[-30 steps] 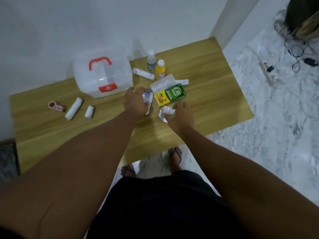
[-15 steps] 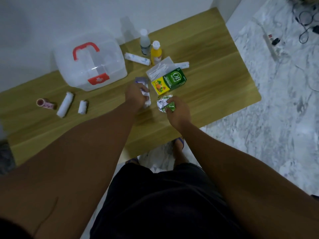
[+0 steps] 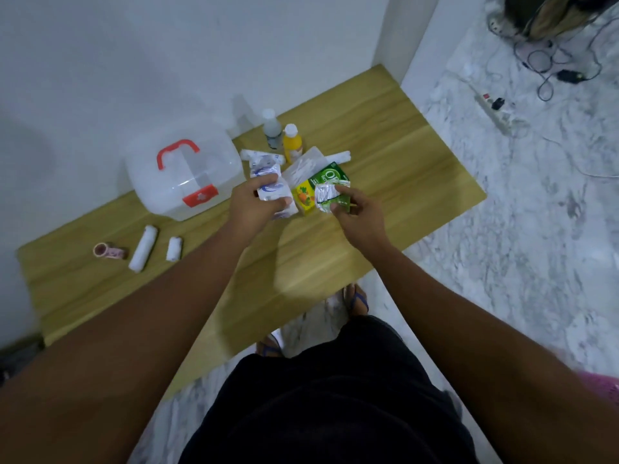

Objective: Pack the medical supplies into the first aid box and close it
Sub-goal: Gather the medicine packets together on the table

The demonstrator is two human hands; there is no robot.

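The left hand (image 3: 254,204) has its fingers (image 3: 268,179) curled around white packets (image 3: 273,189) with blue print, thumb below and the other fingers on top, lifted above the table (image 3: 385,155). The right hand (image 3: 358,212) pinches a silver foil strip (image 3: 326,195) between thumb and fingertips. Between the two hands, just behind the foil, lies a green and yellow carton (image 3: 318,185), and a clear bag (image 3: 301,167) lies behind it. Beyond the left fingers stand a clear bottle (image 3: 272,128) and a yellow bottle (image 3: 292,142). To the left of the left fingers sits the box (image 3: 184,175), closed, with a red handle. Well apart from the left hand, further left, lie two white rolls (image 3: 144,248) and a pink tape roll (image 3: 109,251).
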